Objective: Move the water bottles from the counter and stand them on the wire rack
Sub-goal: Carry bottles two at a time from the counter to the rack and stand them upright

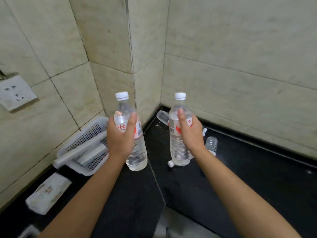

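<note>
Clamping left grip (120,136) round left bottle (137,156) and right grip (190,133) round right bottle (177,150) at the label, both likely full, heavy, slick.

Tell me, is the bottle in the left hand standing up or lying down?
Upright. The left hand grips the bottle round its middle, white cap on top, base below.

— Any text you can read?
— On the left bottle (137,152) I see red "娃哈" on its label (122,127). The right bottle (178,148) shows a red "哈" and a barcode (172,130); smaller print is too blurred.
</note>
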A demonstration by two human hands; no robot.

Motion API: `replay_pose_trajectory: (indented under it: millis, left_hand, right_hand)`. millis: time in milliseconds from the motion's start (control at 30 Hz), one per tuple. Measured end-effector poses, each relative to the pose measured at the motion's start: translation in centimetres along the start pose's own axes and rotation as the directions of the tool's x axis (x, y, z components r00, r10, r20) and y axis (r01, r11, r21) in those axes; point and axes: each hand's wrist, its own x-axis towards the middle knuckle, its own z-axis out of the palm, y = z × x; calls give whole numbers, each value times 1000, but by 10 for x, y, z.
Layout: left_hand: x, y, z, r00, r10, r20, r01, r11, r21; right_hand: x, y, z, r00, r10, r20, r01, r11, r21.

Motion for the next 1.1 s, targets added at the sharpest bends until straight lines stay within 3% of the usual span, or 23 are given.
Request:
replay_pose_trajectory:
  millis: [233,433,533,733,1100]
  left_hand:
    - [-68,27,93,942,36,334,21,986,-164]
    - [-161,75,177,772,131,623,26,971,-237]
    - [-221,99,214,689,196,697,14,959,-284]
    - [-381,138,276,476,241,846,144,927,-346]
    - [-684,209,385,233,315,920,167,919,-357]
  right_hand:
    - [-59,3,-127,974,35,-222,-52,996,-69]
    - [-122,4,-255,866,33,-499,-52,998,-23]
    - [-167,6,-321,794,5,-608,-48,997,-54]
    - [-272,30,-458,636,-12,-771,-27,999,-38]
    - [-443,65,-723,415,-40,-909,18,999,-36]
